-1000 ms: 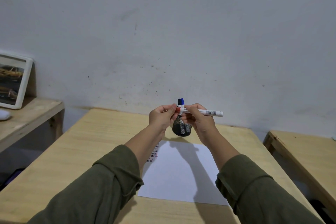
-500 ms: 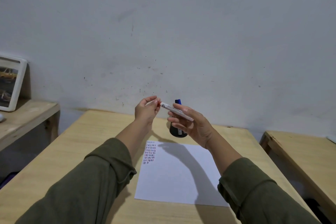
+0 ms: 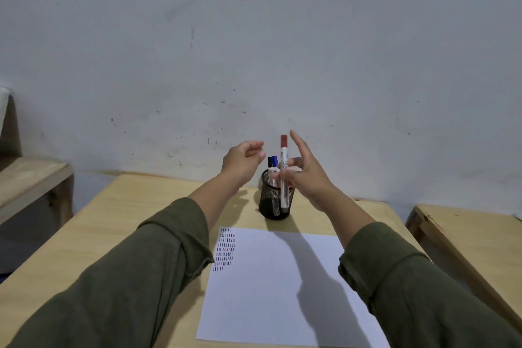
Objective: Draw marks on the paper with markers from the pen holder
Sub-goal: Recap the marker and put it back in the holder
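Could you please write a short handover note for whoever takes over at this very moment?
Right hand: pinches the capped red marker upright in front of the pen holder.
Left hand: raised beside the holder, empty, fingers loosely curled.
Things: a blue-capped marker stands in the holder; the paper lies on the table near the person.
Done: rows of short red and blue marks in the paper's top left corner.
Left: most of the sheet is bare.

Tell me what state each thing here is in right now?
Red marker: capped, upright, held by right hand.
Blue marker: capped, standing in pen holder.
Left hand: empty, loosely curled.
Paper: flat, marks only at top-left corner.
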The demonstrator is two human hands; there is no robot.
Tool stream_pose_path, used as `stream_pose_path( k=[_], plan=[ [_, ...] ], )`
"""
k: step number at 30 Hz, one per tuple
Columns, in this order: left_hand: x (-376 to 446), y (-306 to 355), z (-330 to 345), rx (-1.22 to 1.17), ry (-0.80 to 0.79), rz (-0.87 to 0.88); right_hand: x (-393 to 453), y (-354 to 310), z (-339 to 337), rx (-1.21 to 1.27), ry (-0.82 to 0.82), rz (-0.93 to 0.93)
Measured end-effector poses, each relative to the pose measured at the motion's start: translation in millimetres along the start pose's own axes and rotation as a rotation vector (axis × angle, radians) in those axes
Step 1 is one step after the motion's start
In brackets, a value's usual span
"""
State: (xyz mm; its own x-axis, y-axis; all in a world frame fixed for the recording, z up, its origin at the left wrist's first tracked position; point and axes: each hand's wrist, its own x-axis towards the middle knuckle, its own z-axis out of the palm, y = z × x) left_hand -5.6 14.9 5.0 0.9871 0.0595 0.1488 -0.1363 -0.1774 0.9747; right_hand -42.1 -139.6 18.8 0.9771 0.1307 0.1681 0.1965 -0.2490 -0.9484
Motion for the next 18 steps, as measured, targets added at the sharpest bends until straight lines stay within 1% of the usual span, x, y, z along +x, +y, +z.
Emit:
stream_pose_path(
  k=[3,5,11,14,18],
  plan=[
    [9.1,-9.5,3.8,0.224,-0.048,-0.002,24.1,1.8,-8.3,-0.129,0.1,-0.041],
    [14.5,-16.2,6.7,0.342,-0.102,-0.015,37.8,2.7,-11.0,-0.194,0.14,-0.064],
    [30.5,-30.4,13.2,0.414,-0.16,-0.05,63.9,10.5,-9.1,-0.263,0.173,-0.156],
    [33.2,-37.1,16.0,0.439,-0.188,-0.047,69.1,18.6,-6.2,-0.268,0.18,-0.157],
    [34.8,-43.3,19.7,0.46,-0.211,-0.028,74.7,32.5,-2.0,-0.384,0.163,-0.141]
  ],
)
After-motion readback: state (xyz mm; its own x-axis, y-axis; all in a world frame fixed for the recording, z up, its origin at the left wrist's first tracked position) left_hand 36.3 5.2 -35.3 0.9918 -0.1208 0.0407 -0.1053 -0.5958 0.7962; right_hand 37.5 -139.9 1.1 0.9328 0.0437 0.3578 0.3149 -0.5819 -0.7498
